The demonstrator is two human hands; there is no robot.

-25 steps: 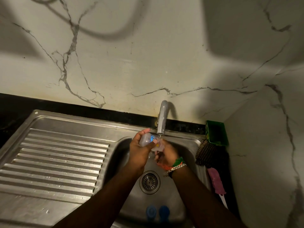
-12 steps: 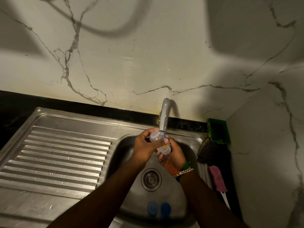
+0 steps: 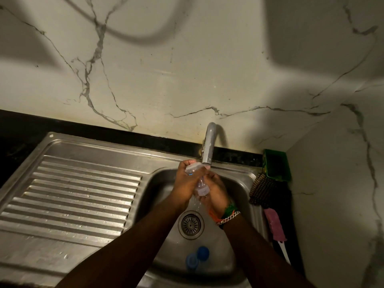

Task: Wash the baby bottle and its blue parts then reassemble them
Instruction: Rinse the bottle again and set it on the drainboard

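A clear baby bottle (image 3: 199, 181) is tilted under the tap (image 3: 208, 146), over the sink basin (image 3: 239, 188). My left hand (image 3: 186, 183) grips its upper body. My right hand (image 3: 215, 192) cups the lower end, where water spills out and falls toward the drain (image 3: 190, 224). Two blue parts (image 3: 197, 257) lie side by side on the basin floor near the front edge, apart from both hands.
A ribbed steel drainboard (image 3: 79, 196) lies left of the basin. At the right stand a green holder (image 3: 276, 165), a dark scrubber (image 3: 262, 190) and a pink-handled brush (image 3: 275, 227). A marble wall rises behind and to the right.
The bottle has been turned between my hands, from lying more sideways to tilted with one end down. Water now runs out of its lower end. The blue parts have not moved.
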